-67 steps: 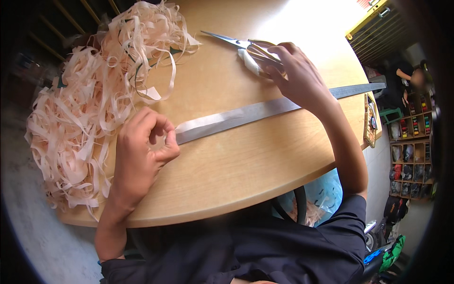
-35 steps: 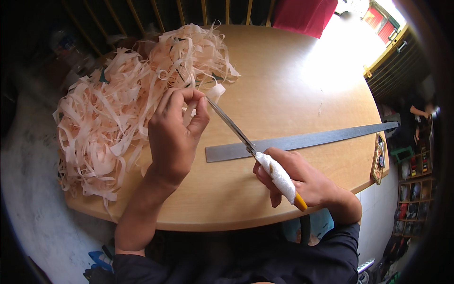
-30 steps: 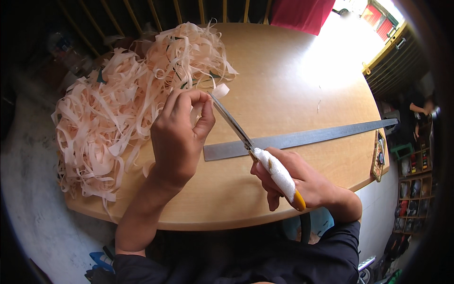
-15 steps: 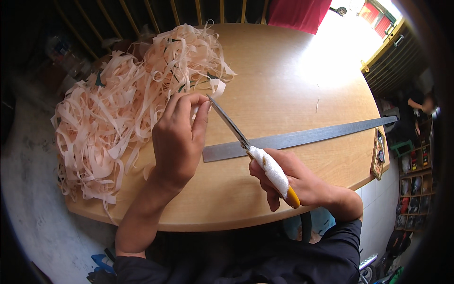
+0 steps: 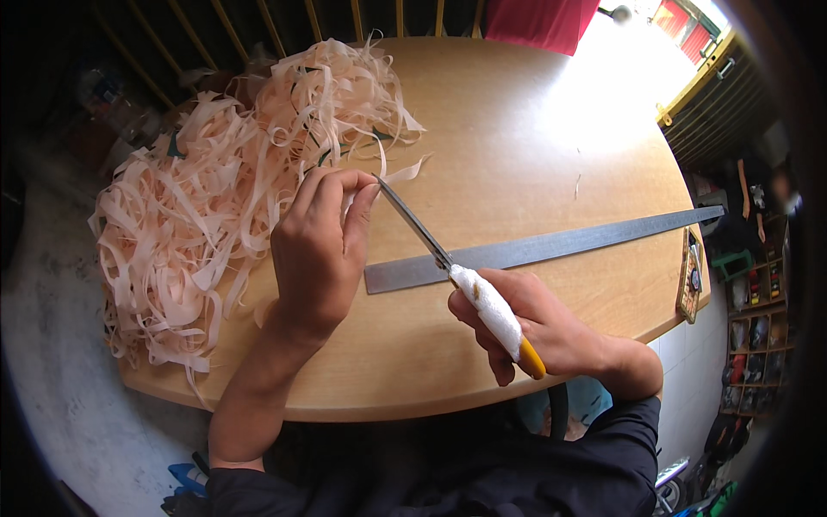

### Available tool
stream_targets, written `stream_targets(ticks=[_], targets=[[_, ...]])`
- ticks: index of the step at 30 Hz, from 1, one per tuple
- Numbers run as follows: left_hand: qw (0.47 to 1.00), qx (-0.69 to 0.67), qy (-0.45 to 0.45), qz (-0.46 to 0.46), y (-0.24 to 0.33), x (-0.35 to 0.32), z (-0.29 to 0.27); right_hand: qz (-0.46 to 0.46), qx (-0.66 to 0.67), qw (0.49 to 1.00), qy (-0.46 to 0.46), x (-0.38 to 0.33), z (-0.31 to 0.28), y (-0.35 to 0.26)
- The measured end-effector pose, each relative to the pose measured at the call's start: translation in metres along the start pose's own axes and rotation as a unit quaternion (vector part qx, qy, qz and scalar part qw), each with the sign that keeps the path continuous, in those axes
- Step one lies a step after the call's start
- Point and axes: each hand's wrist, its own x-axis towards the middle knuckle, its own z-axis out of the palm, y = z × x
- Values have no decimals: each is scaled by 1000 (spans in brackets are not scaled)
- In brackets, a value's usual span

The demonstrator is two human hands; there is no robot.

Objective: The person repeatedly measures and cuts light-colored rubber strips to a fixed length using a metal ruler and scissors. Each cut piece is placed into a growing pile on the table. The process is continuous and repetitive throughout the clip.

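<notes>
My right hand (image 5: 547, 332) is wrapped round scissors (image 5: 491, 312) whose handle is bound in white wrapping and shows yellow at its end. The narrow blades reach up and left, looking nearly closed, with their tip at my left fingertips. My left hand (image 5: 319, 246) is pinched, thumb against forefinger. A bit of pale peach strip shows between those fingers; most of it is hidden. Just beyond the blade tip curls a pale fabric strip (image 5: 407, 172); I cannot tell whether it is the same one. A large tangled heap of peach strips (image 5: 189, 233) lies left of my left hand.
A long metal ruler (image 5: 534, 248) lies slantwise across the wooden table (image 5: 482, 112), passing beneath the scissors. Near the right edge sits a small wooden tray (image 5: 689, 276). Dark green scraps (image 5: 175, 145) show in the heap. Red cloth (image 5: 538, 24) hangs beyond the far edge.
The loose strip beyond the scissors' tip has shifted from a short curl to a longer, spread-out shape. Both hands have stayed almost in place, drifting very slightly left in the picture.
</notes>
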Motion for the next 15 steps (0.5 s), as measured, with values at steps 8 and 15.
stream_targets(ticks=[8,15], targets=[[1000,15,-9,2,-3,-1,1,-4,-22,1000,9,2,-1,2],[999,27,-36,-4,-3,-2,-1,-13,-13,1000,15,4,0,1]])
